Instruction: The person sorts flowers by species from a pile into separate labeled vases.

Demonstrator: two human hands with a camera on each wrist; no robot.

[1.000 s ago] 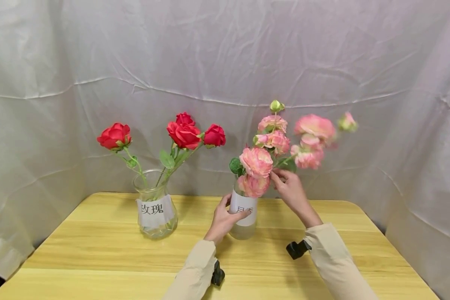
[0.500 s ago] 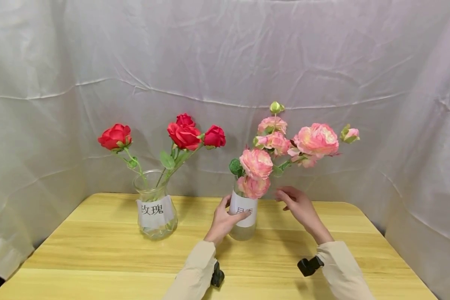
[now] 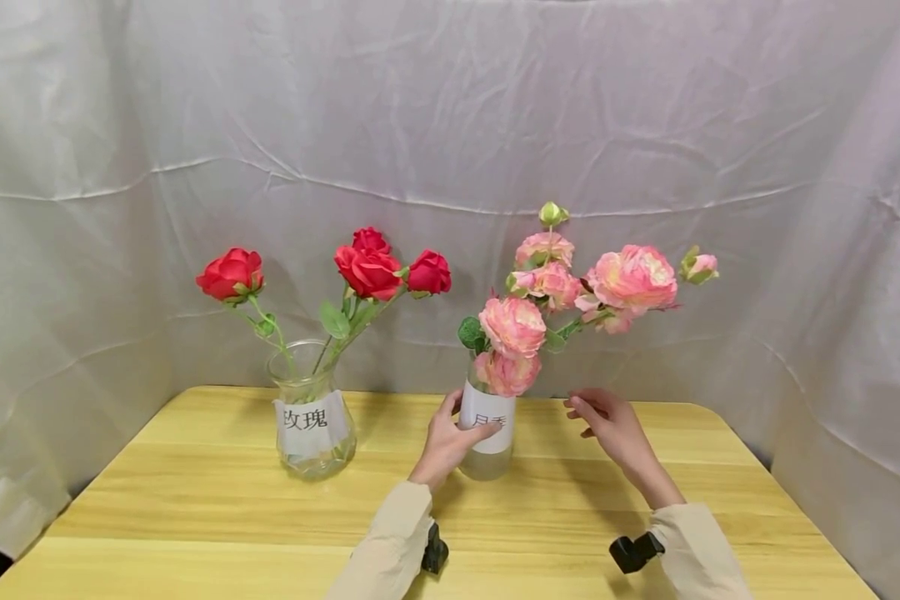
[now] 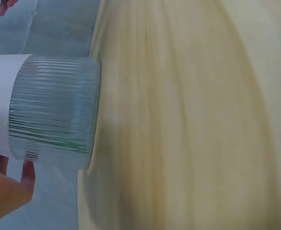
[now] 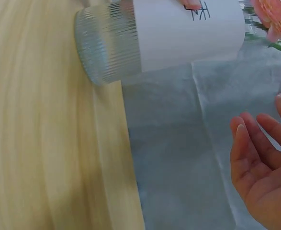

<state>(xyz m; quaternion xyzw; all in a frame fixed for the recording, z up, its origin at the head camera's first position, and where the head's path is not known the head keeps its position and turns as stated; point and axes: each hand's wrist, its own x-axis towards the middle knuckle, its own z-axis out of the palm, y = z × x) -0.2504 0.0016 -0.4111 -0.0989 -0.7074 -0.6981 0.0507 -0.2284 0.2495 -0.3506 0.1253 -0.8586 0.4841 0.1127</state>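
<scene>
My left hand (image 3: 444,446) grips a ribbed glass vase (image 3: 487,467) with a white paper label (image 3: 486,404), its thumb across the front and its fingers partly hidden behind. In the left wrist view the ribbed base of the vase stands on the table. Pink flowers (image 3: 513,327) with leaves and buds rise out of it. One branch, bearing a large pink bloom (image 3: 633,277), leans to the right. To the right of the vase is my right hand (image 3: 617,432), apart from it. Its fingers (image 5: 269,153) are loosely bent with nothing between them in the right wrist view.
A second glass vase (image 3: 315,465), flared at the rim and labelled, stands on the left with several red roses (image 3: 367,271). Both vases are on a wooden table (image 3: 217,517). Grey cloth (image 3: 450,100) hangs behind and at the sides.
My right hand has let go of the right-hand pink flower branch and drawn down and to the right. That branch has settled slightly lower. The left hand has stayed on the vase.
</scene>
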